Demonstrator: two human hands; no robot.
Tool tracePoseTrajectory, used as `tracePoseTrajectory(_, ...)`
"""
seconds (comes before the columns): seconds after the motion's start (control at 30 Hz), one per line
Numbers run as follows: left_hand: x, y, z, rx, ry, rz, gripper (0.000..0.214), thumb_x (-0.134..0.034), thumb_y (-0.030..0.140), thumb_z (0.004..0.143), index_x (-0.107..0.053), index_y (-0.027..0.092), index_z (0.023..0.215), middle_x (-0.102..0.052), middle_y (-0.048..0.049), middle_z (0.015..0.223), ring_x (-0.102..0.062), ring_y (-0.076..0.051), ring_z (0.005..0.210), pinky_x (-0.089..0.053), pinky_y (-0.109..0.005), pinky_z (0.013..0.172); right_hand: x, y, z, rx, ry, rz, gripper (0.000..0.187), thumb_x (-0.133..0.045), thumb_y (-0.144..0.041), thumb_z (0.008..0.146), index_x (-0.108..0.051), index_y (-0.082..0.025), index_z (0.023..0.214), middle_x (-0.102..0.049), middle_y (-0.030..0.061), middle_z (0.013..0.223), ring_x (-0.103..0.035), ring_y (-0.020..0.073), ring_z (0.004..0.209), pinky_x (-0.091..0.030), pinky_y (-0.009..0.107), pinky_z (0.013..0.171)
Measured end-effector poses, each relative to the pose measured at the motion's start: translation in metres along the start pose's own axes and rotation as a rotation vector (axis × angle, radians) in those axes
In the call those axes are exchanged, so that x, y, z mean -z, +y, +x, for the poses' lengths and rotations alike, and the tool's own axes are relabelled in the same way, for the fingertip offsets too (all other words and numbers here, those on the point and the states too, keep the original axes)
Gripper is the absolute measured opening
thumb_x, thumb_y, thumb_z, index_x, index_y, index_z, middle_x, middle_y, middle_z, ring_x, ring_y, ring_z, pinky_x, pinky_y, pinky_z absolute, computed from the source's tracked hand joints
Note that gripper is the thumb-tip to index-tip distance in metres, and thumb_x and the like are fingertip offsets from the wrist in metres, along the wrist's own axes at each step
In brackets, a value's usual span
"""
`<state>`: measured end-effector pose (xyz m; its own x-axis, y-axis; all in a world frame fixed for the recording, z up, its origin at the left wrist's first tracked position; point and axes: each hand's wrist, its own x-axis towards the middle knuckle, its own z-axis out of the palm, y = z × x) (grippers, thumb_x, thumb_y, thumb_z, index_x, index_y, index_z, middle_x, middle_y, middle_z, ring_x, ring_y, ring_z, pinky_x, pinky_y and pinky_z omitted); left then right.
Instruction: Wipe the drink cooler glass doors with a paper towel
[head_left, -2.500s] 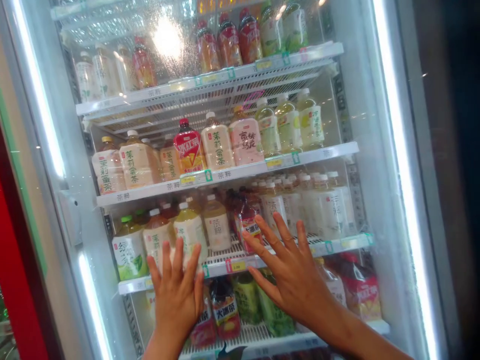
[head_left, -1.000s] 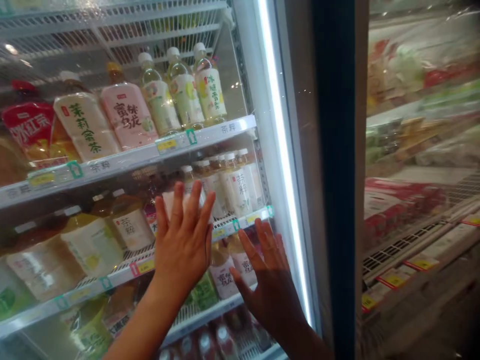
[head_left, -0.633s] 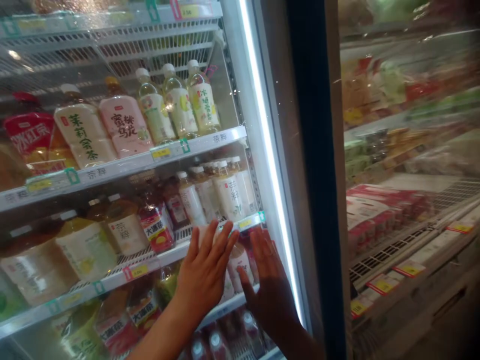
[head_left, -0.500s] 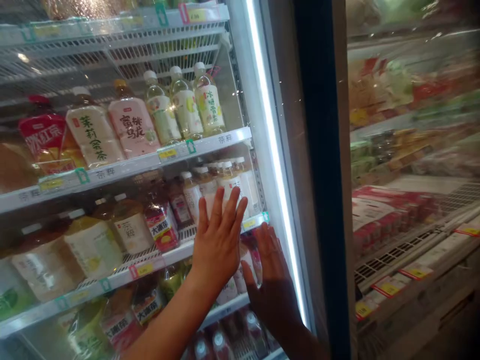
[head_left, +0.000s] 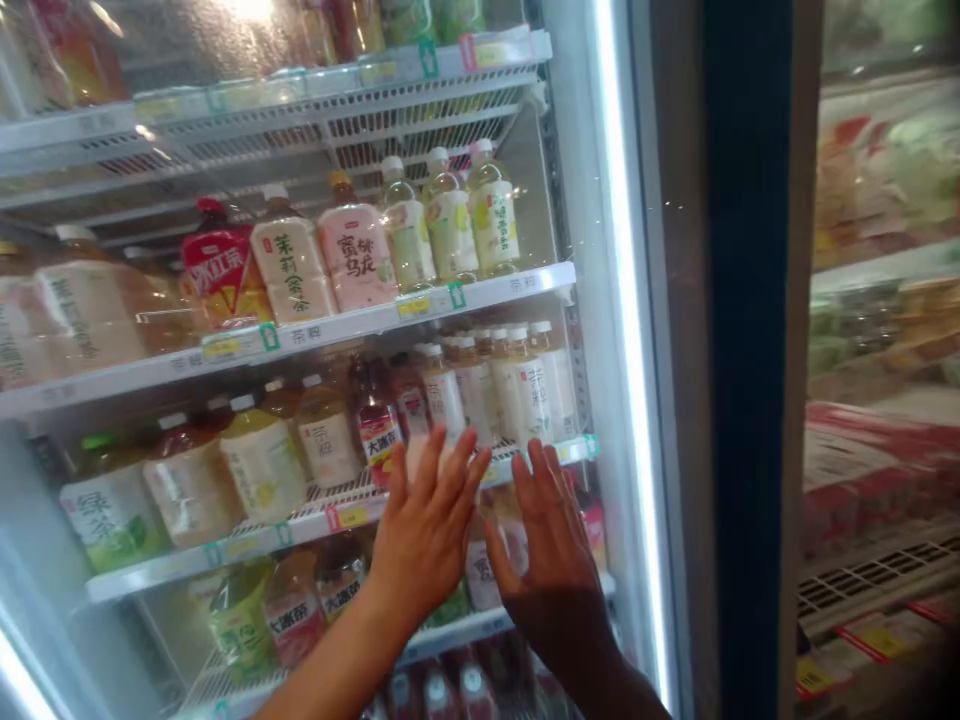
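My left hand (head_left: 424,528) is raised before a lit drinks fridge, fingers spread and palm forward, holding nothing. Beside it, a little apart, my right hand (head_left: 551,565) is also up with its fingers stretched out, darker in shadow. Whether either palm touches the glass, I cannot tell. Just above the left fingers stands a dark tea bottle (head_left: 377,425) with a red and white label. White-capped tea bottles (head_left: 536,385) stand above my right fingers on the same shelf. Part of the lower bottles is hidden behind my hands.
Higher up, a shelf edge (head_left: 330,325) carries a pink-labelled bottle (head_left: 358,255), a red-labelled bottle (head_left: 221,270) and several others. A bright light strip (head_left: 626,300) runs down the right side by a dark blue frame (head_left: 742,350). Packaged goods (head_left: 862,480) lie in another case farther right.
My view has turned left, so the shelves sit farther right in the picture and more bottles show at left. Both hands remain raised and open in nearly the same place in view.
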<state>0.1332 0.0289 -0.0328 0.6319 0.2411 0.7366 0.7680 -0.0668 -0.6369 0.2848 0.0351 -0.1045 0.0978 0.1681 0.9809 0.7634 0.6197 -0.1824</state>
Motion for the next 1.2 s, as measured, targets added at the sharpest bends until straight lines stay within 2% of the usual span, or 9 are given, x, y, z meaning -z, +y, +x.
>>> tracePoseTrajectory(0.13,-0.002,0.025,-0.090,-0.008,-0.073,-0.064,0.058,-0.054,0.035,0.095,-0.047,0.021,0.151,-0.013,-0.0031,0.172,-0.009,-0.034,0.159,-0.002,-0.059,0.131,-0.010,-0.023,-0.017,0.055,-0.075,-0.006,0.075,-0.056,-0.018,0.097,-0.022,-0.019,0.164,-0.029,0.0133,0.168,-0.031,0.0354,0.154,-0.039,0.063,0.119)
tracePoseTrajectory(0.2,0.003,0.013,-0.110,0.010,-0.077,-0.078,0.056,-0.052,0.034,0.096,-0.047,0.025,0.150,-0.016,0.0005,0.171,-0.010,-0.029,0.160,0.000,-0.058,0.131,-0.014,-0.030,-0.018,0.095,-0.107,-0.001,0.075,-0.057,-0.018,0.097,-0.023,-0.019,0.164,-0.027,0.0125,0.169,-0.028,0.0359,0.155,-0.036,0.064,0.120)
tracePoseTrajectory(0.37,0.027,-0.086,-0.066,0.289,0.064,-0.028,0.068,-0.052,0.025,0.096,-0.027,0.024,0.160,-0.013,-0.0030,0.171,-0.004,-0.027,0.160,0.005,-0.057,0.130,-0.025,-0.046,0.016,0.155,-0.135,0.051,0.080,-0.058,-0.019,0.098,-0.015,-0.025,0.165,-0.019,0.0101,0.171,-0.016,0.0377,0.158,-0.023,0.072,0.122)
tracePoseTrajectory(0.43,0.031,-0.102,-0.069,0.381,0.097,-0.018,0.072,-0.053,0.024,0.096,-0.022,0.025,0.161,-0.011,-0.0040,0.171,-0.001,-0.028,0.160,0.005,-0.059,0.130,-0.029,-0.053,0.023,0.163,-0.130,0.038,0.082,-0.058,-0.020,0.098,-0.012,-0.026,0.165,-0.018,0.0098,0.171,-0.015,0.0375,0.158,-0.021,0.074,0.122)
tracePoseTrajectory(0.63,0.027,-0.060,-0.190,0.411,0.041,-0.092,0.073,-0.059,0.025,0.093,-0.029,0.031,0.159,-0.020,0.0004,0.170,-0.012,-0.027,0.159,0.000,-0.055,0.132,-0.042,-0.063,-0.004,0.149,-0.139,-0.009,0.079,-0.057,-0.028,0.100,-0.012,-0.027,0.165,-0.013,0.0096,0.172,-0.014,0.0381,0.158,-0.019,0.075,0.121)
tracePoseTrajectory(0.87,0.048,-0.168,-0.168,0.672,0.123,-0.014,0.073,-0.051,0.019,0.096,-0.019,0.031,0.161,-0.012,-0.0067,0.173,-0.003,-0.030,0.160,0.003,-0.067,0.126,-0.056,-0.089,0.013,0.145,-0.111,-0.029,0.082,-0.061,-0.037,0.099,-0.012,-0.030,0.165,-0.010,0.0084,0.173,-0.006,0.0419,0.158,-0.015,0.079,0.119)
tracePoseTrajectory(0.93,0.046,-0.158,-0.183,0.679,0.107,-0.025,0.075,-0.052,0.019,0.095,-0.019,0.029,0.161,-0.011,-0.0077,0.173,-0.003,-0.031,0.160,0.002,-0.067,0.127,-0.059,-0.102,0.017,0.158,-0.118,-0.022,0.081,-0.061,-0.036,0.100,-0.012,-0.032,0.165,-0.011,0.0076,0.173,-0.009,0.0415,0.158,-0.017,0.078,0.119)
tracePoseTrajectory(1.1,0.035,-0.084,-0.267,0.597,0.069,-0.067,0.080,-0.061,0.019,0.091,-0.024,0.030,0.160,-0.012,0.0003,0.172,-0.009,-0.028,0.160,0.001,-0.057,0.131,-0.068,-0.126,0.001,0.181,-0.138,-0.004,0.077,-0.059,-0.032,0.101,-0.015,-0.033,0.165,-0.015,0.0070,0.172,-0.014,0.0404,0.158,-0.016,0.076,0.120)
tracePoseTrajectory(1.2,0.043,-0.119,-0.260,0.667,0.072,-0.052,0.075,-0.057,0.018,0.093,-0.025,0.029,0.160,-0.014,-0.0028,0.172,-0.009,-0.029,0.160,0.003,-0.061,0.129,-0.074,-0.130,-0.009,0.173,-0.134,-0.020,0.077,-0.059,-0.031,0.100,-0.016,-0.032,0.165,-0.013,0.0074,0.173,-0.011,0.0406,0.158,-0.013,0.077,0.120)
